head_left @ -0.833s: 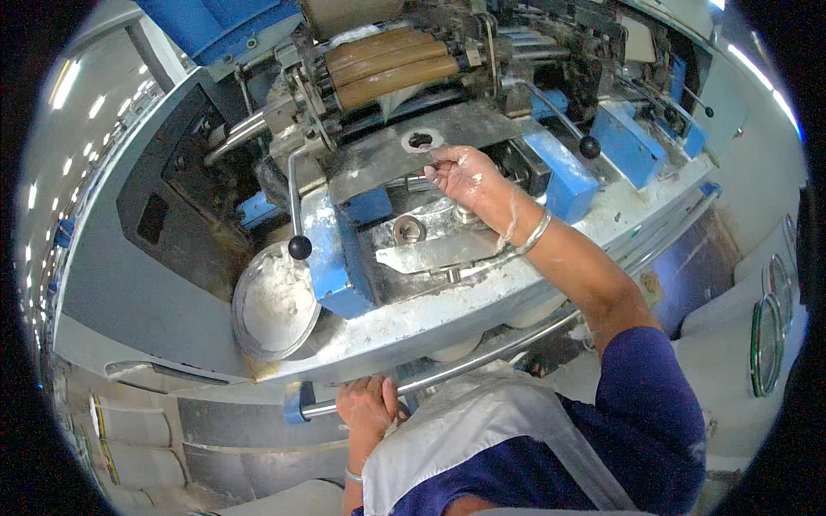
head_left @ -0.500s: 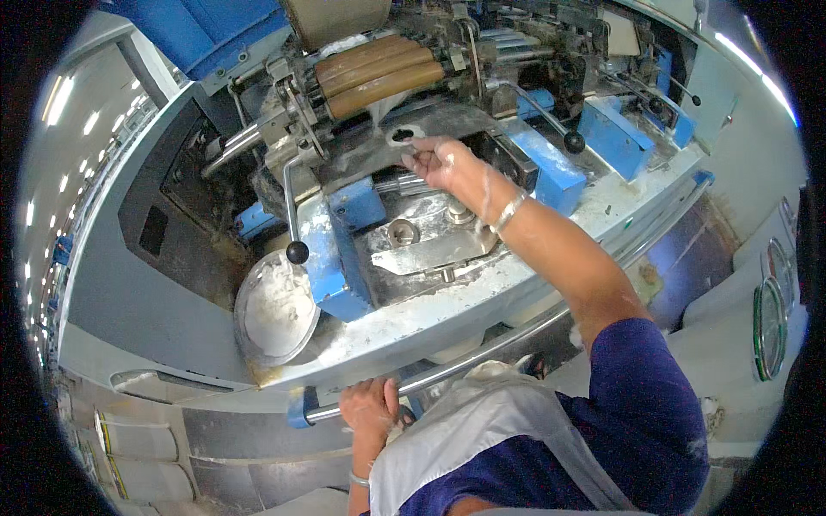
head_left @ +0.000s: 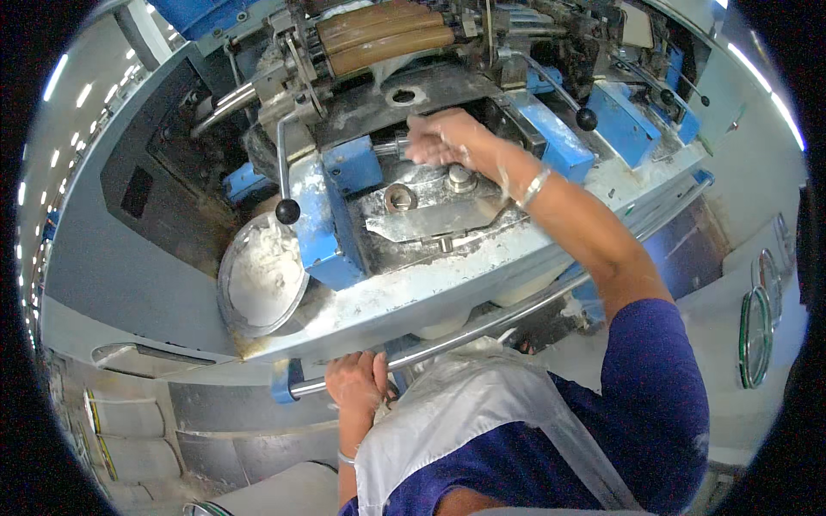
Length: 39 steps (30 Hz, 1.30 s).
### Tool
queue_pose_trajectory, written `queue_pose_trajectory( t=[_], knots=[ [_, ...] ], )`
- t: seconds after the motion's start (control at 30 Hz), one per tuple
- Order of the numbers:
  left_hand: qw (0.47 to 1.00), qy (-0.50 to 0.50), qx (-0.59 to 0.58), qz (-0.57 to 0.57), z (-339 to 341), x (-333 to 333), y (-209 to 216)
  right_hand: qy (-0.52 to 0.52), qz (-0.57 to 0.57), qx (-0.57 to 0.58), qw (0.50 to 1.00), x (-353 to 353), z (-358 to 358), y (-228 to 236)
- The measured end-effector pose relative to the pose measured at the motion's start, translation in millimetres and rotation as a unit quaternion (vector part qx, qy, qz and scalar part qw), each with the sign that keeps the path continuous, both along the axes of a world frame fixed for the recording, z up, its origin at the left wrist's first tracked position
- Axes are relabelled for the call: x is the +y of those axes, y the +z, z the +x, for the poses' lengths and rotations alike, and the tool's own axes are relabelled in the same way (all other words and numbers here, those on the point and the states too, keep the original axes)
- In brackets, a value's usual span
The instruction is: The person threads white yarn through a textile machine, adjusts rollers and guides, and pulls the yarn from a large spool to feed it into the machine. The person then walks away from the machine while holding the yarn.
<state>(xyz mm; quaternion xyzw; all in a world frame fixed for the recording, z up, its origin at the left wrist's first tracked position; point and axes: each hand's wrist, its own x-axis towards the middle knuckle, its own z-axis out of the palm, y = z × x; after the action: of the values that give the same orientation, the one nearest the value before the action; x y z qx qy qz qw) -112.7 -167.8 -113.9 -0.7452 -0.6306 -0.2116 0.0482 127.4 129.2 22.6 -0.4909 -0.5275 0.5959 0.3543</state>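
My left hand [head_left: 355, 382] is closed round the left end of the metal rail [head_left: 490, 332] along the machine's front. Over the machine bed, my right hand [head_left: 445, 139] has its fingers curled together; what they hold, if anything, I cannot make out. It is just below a dark metal plate [head_left: 361, 125] with a round hole. Behind the plate lie several brown rollers [head_left: 387, 39], with a wisp of white fibre [head_left: 389, 70] coming down from them. Beneath my right hand are a round metal knob [head_left: 461, 179], a metal ring [head_left: 399, 199] and a flat metal plate [head_left: 434, 220].
At the left stands a round pan [head_left: 263, 275] full of white fluff. A lever with a black ball [head_left: 287, 211] rises beside a blue block [head_left: 323, 232]. Farther right are another black-knobbed lever [head_left: 586, 119] and blue housings [head_left: 626, 125]. A green-rimmed can [head_left: 755, 337] stands at the right.
My right hand has drawn back from the hole in the dark plate to just below it, its fingers now more curled. My left hand stays on the rail. The view has shifted slightly.
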Motion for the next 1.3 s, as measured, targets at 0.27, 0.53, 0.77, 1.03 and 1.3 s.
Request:
queue_pose_trajectory(
  t=[0.27,0.53,0.77,1.03,1.3],
  knots=[
    [0.999,0.020,0.027,-0.040,0,3,0,0.235,0.462,-0.350,0.781,-28,-24,-27],
    [1.000,0.016,-0.001,0.000,1,2,2,0.212,0.153,-0.113,0.959,-7,7,9],
    [1.000,0.015,-0.011,0.009,1,3,2,0.239,-0.084,0.315,0.915,30,29,17],
    [1.000,0.018,0.010,-0.001,-1,3,-4,0.243,-0.113,0.385,0.883,41,30,20],
    [0.999,0.007,-0.005,0.037,-2,4,-7,0.167,-0.170,0.385,0.892,54,30,25]
  ],
)
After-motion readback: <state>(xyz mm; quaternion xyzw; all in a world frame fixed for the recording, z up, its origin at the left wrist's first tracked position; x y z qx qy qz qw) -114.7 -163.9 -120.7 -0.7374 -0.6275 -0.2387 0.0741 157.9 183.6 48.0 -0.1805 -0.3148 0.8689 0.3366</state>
